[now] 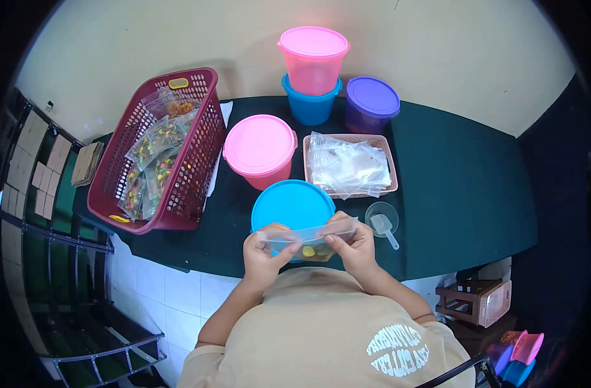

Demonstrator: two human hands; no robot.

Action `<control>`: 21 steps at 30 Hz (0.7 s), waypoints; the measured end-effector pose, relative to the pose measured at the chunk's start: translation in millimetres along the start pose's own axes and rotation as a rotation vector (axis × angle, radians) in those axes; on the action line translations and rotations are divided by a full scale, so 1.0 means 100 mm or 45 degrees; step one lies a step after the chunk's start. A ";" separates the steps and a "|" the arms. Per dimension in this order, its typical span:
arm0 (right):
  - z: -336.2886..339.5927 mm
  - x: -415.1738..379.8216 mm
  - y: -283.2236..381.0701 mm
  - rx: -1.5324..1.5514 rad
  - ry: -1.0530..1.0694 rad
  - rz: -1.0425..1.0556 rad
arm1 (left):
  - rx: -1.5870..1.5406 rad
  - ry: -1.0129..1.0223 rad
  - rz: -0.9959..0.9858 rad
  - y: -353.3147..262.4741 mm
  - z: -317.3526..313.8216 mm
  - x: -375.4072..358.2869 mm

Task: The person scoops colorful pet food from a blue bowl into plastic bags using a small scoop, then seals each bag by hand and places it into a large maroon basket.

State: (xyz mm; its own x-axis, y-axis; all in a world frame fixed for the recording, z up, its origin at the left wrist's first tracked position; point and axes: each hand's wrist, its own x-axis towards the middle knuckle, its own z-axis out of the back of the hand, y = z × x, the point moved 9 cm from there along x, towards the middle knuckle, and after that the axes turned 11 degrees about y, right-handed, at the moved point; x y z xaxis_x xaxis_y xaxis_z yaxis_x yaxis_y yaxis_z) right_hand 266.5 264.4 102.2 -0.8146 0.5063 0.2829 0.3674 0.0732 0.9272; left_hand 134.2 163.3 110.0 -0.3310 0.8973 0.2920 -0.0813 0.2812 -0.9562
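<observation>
Between my two hands is a clear plastic bag (313, 248) with some yellow and green pieces at its bottom. My left hand (267, 253) pinches the bag's upper left part, and my right hand (355, 248) pinches its upper right part. Right behind the bag stands a tub with a blue lid (293, 205), partly hidden by the bag and hands. To the right of my right hand, a small clear bowl (381, 216) holds a white scoop (384, 227). A basket (395, 176) behind it carries a stack of clear bags (349, 165).
A maroon laundry-style basket (208, 129) with filled bags (159, 139) stands at the left. Pink-lidded tubs (261, 145) (315, 61), a blue tub (311, 108) and a purple-lidded tub (372, 103) stand further back on the dark green table (463, 187). Shelving is at far left.
</observation>
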 end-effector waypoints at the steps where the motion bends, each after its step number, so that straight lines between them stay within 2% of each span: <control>1: -0.01 -0.01 0.02 0.011 -0.024 -0.025 | -0.093 -0.003 0.062 0.07 0.00 0.01; 4: 0.00 0.00 -0.03 0.045 -0.023 -0.068 | 0.039 0.011 -0.064 0.00 0.00 0.01; 9: -0.02 0.03 -0.06 0.035 0.051 -0.206 | 0.105 0.058 -0.045 -0.05 -0.05 0.04; 11: -0.03 0.01 -0.09 0.174 0.018 -0.295 | 0.072 0.076 -0.034 -0.05 -0.09 0.05; 14: 0.02 0.01 -0.09 -0.060 0.031 -0.141 | 0.071 0.148 -0.043 -0.05 -0.17 0.08; 17: -0.03 0.00 -0.08 0.074 -0.006 -0.211 | 0.104 0.106 0.004 0.01 -0.15 0.05; 21: -0.05 0.01 -0.15 -0.018 0.022 -0.213 | 0.218 0.042 0.007 -0.03 -0.17 0.03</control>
State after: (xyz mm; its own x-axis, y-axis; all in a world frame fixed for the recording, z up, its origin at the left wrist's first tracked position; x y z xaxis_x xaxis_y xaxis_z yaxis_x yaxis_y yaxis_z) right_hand 257.8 259.6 90.2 -0.8716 0.4730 0.1284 0.2198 0.1429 0.9650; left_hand 149.4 171.5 113.9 -0.3009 0.9102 0.2846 -0.2395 0.2167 -0.9464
